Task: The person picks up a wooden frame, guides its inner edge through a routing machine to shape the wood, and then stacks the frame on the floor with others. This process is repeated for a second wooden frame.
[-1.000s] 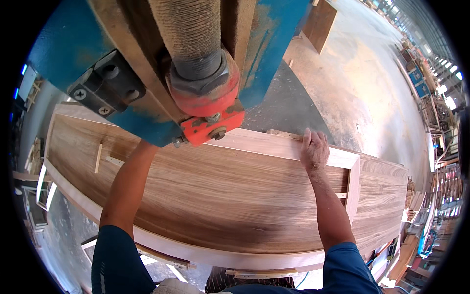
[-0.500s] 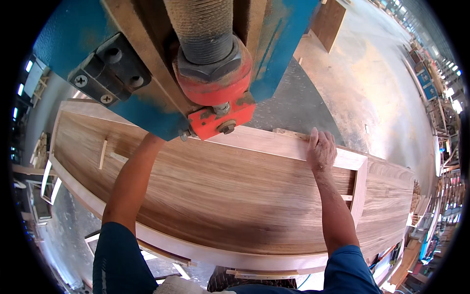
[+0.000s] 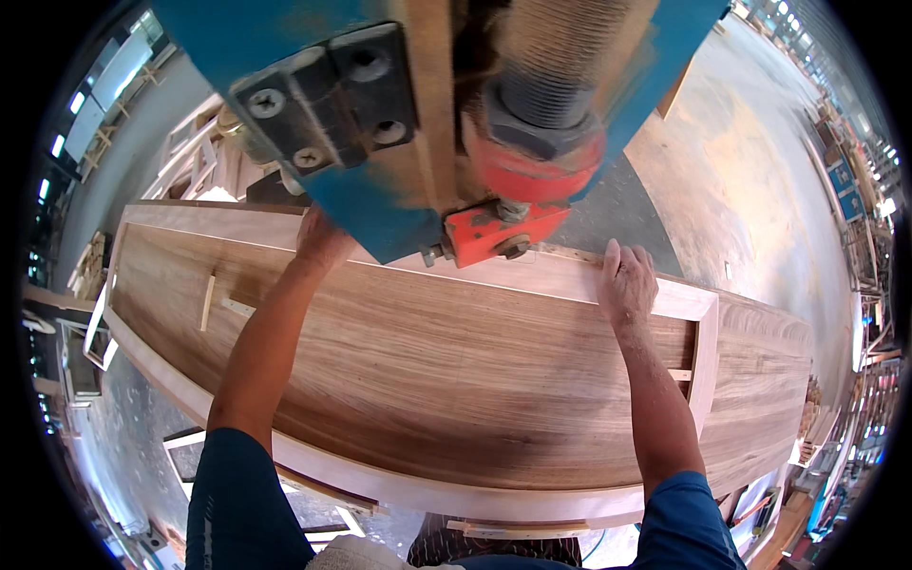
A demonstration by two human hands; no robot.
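A long wood-grain panel with a paler wooden frame round it lies across the view in front of me. My right hand is closed over the frame's far rail, its fingers curled at the edge. Farther left, my left hand grips the same far rail; the machine's corner hides part of its fingers. Between my hands, above the rail, hangs a blue machine head with a red block and a thick threaded rod.
Short wooden strips lie on the panel's left part. Beyond the far rail is a dark grey machine table. Pale wooden frames are piled at the far left. Racks of timber line the right.
The machine head appears farther right relative to the panel. My left hand, mostly hidden behind it before, now shows at the far rail. My right hand keeps its hold on the rail.
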